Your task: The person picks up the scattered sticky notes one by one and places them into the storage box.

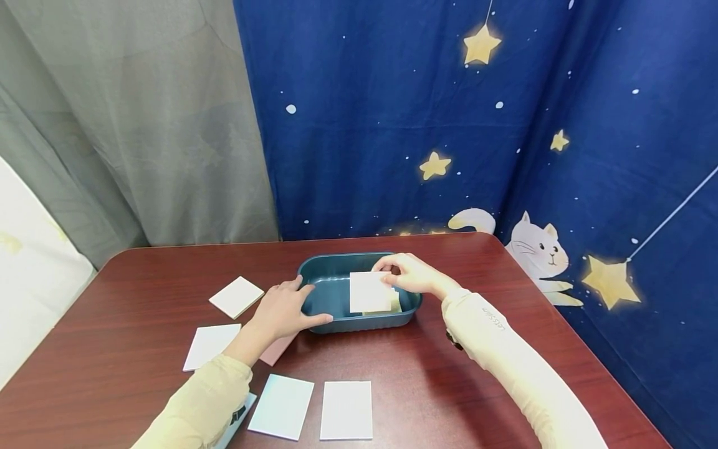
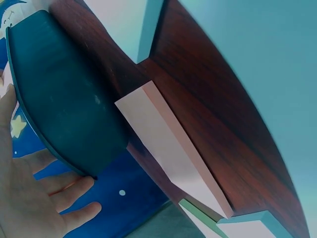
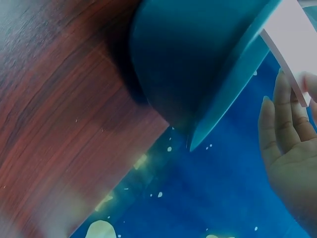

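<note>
A teal oval-cornered bin (image 1: 336, 324) stands toward the back of the tabletop. My right hand (image 1: 414, 272) pinches a square note pad (image 1: 368, 292) between thumb and fingers, over the right part of the bin. White on its face in the head view, this pad (image 3: 291, 47) shows a pinkish edge in the right wrist view. Beneath it, a pale yellow pad (image 1: 396, 303) lies partly hidden inside the bin. At the bin's left end my left hand (image 1: 283, 310) touches the rim with its fingers spread; the left wrist view shows these fingers (image 2: 74, 193) mostly extended.
Around the left forearm lie more pads: one pale yellow-edged (image 1: 237, 297), one white (image 1: 212, 346), one pink (image 1: 278, 349), partly covered. Nearer the front are a light blue pad (image 1: 282, 406), a white pad (image 1: 346, 410) and a blue one under the sleeve. Curtains hang behind the table.
</note>
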A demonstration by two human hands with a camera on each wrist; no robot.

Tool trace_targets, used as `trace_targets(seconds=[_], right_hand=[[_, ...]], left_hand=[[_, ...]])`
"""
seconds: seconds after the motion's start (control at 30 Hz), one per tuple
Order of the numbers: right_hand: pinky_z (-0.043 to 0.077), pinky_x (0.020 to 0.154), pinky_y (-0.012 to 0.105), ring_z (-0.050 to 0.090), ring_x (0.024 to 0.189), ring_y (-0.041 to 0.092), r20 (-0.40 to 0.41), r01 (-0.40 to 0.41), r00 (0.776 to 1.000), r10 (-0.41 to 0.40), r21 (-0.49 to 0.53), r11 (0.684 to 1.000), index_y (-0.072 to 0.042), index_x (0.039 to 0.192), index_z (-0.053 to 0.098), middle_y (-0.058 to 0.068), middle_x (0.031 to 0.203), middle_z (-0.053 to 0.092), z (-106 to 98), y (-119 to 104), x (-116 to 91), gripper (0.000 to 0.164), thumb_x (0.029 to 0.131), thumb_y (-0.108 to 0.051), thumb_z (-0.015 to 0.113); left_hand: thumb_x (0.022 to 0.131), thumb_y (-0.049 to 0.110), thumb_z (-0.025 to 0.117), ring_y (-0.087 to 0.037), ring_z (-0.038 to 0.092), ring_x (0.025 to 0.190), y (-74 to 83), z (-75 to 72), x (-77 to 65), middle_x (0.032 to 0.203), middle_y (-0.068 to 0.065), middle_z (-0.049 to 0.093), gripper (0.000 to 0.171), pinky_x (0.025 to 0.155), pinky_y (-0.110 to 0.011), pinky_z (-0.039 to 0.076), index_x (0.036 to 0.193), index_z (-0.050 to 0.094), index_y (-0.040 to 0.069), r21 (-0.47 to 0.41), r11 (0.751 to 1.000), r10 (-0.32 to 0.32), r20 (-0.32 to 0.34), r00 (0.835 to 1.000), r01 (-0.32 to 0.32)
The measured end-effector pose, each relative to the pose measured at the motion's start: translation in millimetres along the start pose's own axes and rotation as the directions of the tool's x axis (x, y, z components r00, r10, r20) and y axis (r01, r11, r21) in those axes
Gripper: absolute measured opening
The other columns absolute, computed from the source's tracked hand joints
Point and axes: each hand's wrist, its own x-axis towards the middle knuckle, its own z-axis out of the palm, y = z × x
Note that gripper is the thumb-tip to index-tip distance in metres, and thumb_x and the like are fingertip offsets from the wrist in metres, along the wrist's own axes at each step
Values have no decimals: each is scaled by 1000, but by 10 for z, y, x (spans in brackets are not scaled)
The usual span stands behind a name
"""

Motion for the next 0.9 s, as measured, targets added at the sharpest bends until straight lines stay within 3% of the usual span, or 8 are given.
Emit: trace_targets(seconds=[0.37,0.9], right_hand=[[44,66,25,52,71,10,51,13,999,-13,-1,1000,-6,99,63,-3,83,61,124,11,111,18,82,-2,57],[43,65,23,52,68,7,94,0,996,4,-48,999,-8,96,64,-4,81,61,299,68,219,17,81,-2,57]], left_hand=[[68,72,49,-38,44,110,8,-7,14,124,-26,43,86,89,-51,34,119,55,3,3,1000,-5,3,1000,5],[68,72,48,-38,43,111,7,-2,10,125,-26,42,87,89,-51,33,120,54,3,3,1000,-13,21,1000,13]])
